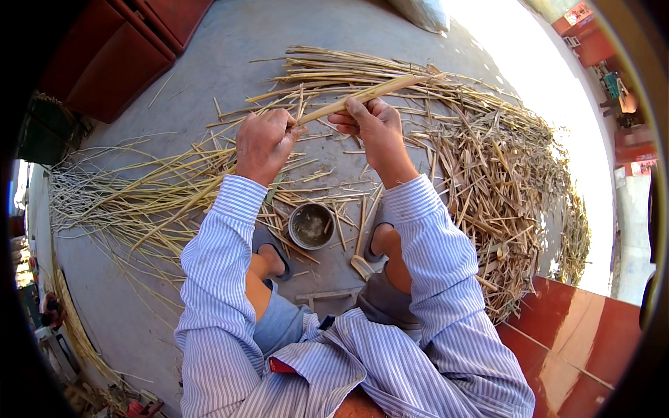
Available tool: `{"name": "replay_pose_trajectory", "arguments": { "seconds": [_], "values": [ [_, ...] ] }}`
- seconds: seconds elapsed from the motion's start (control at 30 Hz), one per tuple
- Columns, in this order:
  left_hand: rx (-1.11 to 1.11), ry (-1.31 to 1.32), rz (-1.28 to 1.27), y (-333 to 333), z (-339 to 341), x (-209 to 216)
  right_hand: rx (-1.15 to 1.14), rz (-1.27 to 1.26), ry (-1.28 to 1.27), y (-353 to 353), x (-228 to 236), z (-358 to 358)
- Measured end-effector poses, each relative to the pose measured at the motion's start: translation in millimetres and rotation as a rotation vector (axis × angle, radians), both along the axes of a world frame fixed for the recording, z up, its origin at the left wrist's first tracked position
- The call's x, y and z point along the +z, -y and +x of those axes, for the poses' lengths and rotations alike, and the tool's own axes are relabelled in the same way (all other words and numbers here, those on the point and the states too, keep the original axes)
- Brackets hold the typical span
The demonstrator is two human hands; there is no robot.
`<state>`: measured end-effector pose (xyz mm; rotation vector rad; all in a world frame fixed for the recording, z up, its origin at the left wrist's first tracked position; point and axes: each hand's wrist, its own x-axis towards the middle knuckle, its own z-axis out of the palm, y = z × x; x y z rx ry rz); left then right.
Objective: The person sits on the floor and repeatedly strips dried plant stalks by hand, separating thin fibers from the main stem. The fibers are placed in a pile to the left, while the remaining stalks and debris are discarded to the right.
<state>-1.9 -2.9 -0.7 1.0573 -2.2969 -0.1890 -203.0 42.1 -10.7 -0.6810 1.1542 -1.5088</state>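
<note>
A pale yellow plant stalk with a dry, wider sheath [390, 86] is stretched between my hands, slanting up to the right. My left hand [262, 145] is closed around its lower end. Thumb and fingers of my right hand [376, 129] pinch it farther along, and its tip sticks out beyond them. Under my hands lie short broken stalk pieces [341, 188]. A round metal bowl [311, 226] with murky contents sits on the floor between my feet.
Long thin stalks [167, 184] spread to the left; more stalks [348, 66] lie at the far side. A heap of dry husks [495, 202] is on the right. Dark red furniture [111, 59] stands far left, a pale sack [425, 14] at the back, red tiles [557, 313] lower right.
</note>
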Motion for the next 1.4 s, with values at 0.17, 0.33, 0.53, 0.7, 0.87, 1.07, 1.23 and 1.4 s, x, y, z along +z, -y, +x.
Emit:
{"name": "replay_pose_trajectory", "arguments": {
  "seconds": [0.17,0.33,0.53,0.7,0.87,1.07,1.23,1.4],
  "values": [
    [0.018,-0.037,0.020,20.6,8.4,-17.9,-0.202,-0.130,0.003,-10.6,6.1,3.2],
    [-0.038,0.070,-0.004,24.8,8.4,-18.4,-0.588,-0.081,0.268,-9.8,-6.4,-96.8],
    [-0.226,0.225,-0.050,3.8,18.3,-21.2,-0.145,0.065,0.151,-6.2,-19.3,-62.1],
    [-0.167,0.523,-0.192,-20.8,25.4,-0.7,-0.366,-0.049,0.490,-0.5,-81.9,-176.8],
    [-0.229,0.586,-0.328,-43.9,63.1,20.6,-0.292,0.070,0.438,0.3,-87.0,-184.8],
    [-0.138,0.664,-0.329,-16.1,197.0,27.1,-0.155,0.097,0.427,10.5,-95.2,-193.4],
    [0.584,1.146,-0.124,-14.5,376.8,82.1,-0.020,0.120,0.378,10.8,-86.4,-150.0],
    [0.316,0.765,-0.081,-57.7,338.5,31.3,0.034,0.175,0.264,15.0,-57.3,-91.9]
  ]
}}
